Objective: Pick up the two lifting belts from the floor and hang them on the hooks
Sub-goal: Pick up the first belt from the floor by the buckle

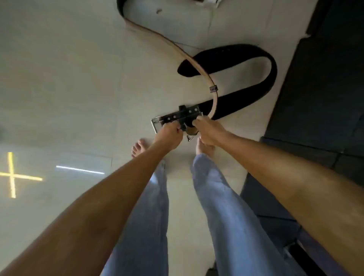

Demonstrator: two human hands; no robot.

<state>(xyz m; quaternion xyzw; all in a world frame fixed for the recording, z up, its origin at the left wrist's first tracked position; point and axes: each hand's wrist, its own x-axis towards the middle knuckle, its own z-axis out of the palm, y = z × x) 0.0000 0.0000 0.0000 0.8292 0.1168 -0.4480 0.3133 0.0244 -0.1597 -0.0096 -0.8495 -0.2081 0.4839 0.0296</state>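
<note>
Two lifting belts lie on the pale tiled floor in front of my bare feet. The black belt (262, 78) curls in a wide loop, and its metal buckle end (177, 118) points left. A second belt (177, 47), with a tan edge and a dark outer face, snakes from the top of the view down across the black one. My left hand (169, 136) is closed on the buckle end of the black belt. My right hand (210, 130) grips the near end of the tan-edged belt beside it. No hooks are in view.
Dark rubber floor mats (325, 98) cover the right side, with a raised edge against the tiles. A yellow cross (11, 175) and a white line (78, 169) mark the floor at left. Something white (208, 2) sits at the top edge.
</note>
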